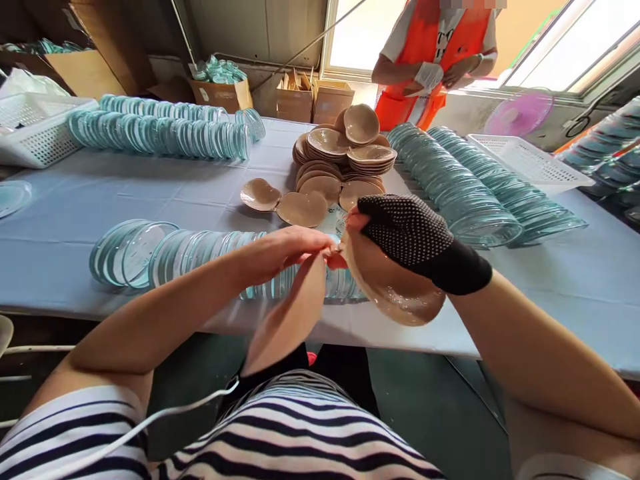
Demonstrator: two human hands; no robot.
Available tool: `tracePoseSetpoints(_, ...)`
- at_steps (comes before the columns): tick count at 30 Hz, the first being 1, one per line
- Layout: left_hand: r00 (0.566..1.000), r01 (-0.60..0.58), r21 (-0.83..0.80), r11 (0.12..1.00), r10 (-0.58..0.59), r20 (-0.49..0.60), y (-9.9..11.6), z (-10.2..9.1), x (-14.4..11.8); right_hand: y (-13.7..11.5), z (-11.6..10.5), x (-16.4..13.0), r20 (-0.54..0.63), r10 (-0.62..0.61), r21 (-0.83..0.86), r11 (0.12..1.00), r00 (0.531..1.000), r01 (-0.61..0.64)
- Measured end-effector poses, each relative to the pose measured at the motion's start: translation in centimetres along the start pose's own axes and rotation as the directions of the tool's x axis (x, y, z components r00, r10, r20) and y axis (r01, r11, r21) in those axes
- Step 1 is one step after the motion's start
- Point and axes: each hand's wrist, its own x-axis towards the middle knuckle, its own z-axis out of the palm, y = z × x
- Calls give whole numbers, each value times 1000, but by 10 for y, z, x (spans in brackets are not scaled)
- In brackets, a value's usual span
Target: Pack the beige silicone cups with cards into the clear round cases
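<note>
My left hand point(287, 250), bare, pinches the top of one beige silicone cup point(287, 320) that hangs down over the table edge. My right hand point(405, 230), in a black dotted fingerless glove, grips the second beige cup point(400, 297), joined to the first at the centre between my fingers. Both hands meet just above a row of clear teal plastic shells point(165, 253) lying on the blue tablecloth point(60, 233). A pile of more beige cups point(340, 157) sits just beyond my hands.
Long rows of clear shells lie at the back left point(160, 130) and at the right point(480, 193). White baskets point(35, 127) point(530, 160) flank the table. A person in an orange vest point(435, 60) stands at the far end. Cardboard boxes point(310, 100) line the wall.
</note>
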Motion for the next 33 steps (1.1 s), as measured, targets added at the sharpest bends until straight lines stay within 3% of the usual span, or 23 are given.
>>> tracePoseSetpoints(3, 1000, -23, -89, 996, 24, 10, -6, 1, 1, -3, -4, -2, 54, -48, -105, 993, 997, 54)
tracePoseSetpoints(7, 1000, -27, -118, 993, 28, 8, -7, 3, 4, -39, 1, -17, 132, -96, -310, 941, 987, 133)
tracePoseSetpoints(12, 994, 23, -106, 994, -11, 108, 3, 6, 3, -60, 15, -43, 20, -204, -486, 853, 979, 188)
tracePoseSetpoints(16, 996, -1, -65, 998, 6, 88, 5, 11, 0, -50, 25, -53, -89, -260, -480, 857, 962, 188)
tracePoseSetpoints(22, 982, -166, -83, 983, 157, -108, -11, 11, 5, -43, 61, -63, -354, -132, -390, 921, 926, -18)
tracePoseSetpoints(26, 994, -105, -143, 984, 98, -57, -19, 10, 6, -39, 69, -65, -332, -127, -406, 914, 935, -20)
tracePoseSetpoints(29, 989, -132, -193, 972, 116, -90, -20, 16, 3, -39, 67, -63, -318, -149, -413, 911, 936, 5)
tracePoseSetpoints(33, 965, -198, -47, 979, 187, -183, -20, 22, -2, -48, 68, -61, -396, -110, -330, 944, 912, -29)
